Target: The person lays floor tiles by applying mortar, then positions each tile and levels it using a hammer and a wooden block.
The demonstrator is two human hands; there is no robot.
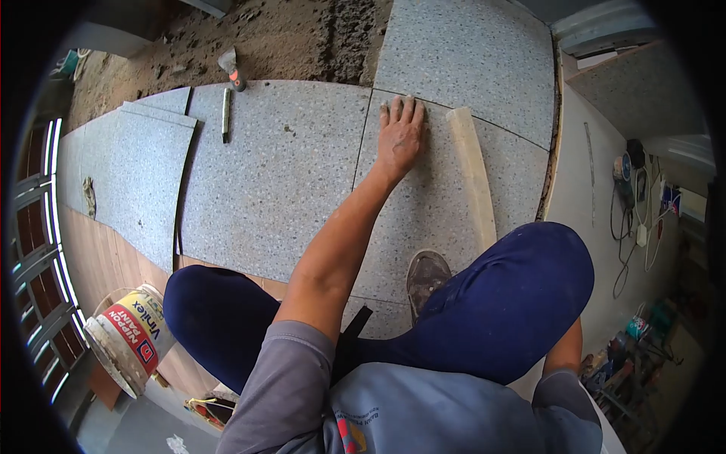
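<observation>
Tile [446,204], grey and speckled, lies flat on the floor among other laid ones. It looks heavy, stiff, smooth on top and brittle at the edges, so it is probably best taken by two opposite edges. Left hand [401,135] presses flat near its far corner, fingers straight and close together, pinching nothing. Right hand is hidden behind the knee [522,287]. A wood strip [473,174] rests on the tile just beside the hand. A trowel [233,72] lies well apart, by the sand [287,38].

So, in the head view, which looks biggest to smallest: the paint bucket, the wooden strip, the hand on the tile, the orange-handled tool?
1. paint bucket, though it sits nearer the camera.
2. wooden strip and left hand: too alike to rank.
3. orange-handled tool.
</observation>
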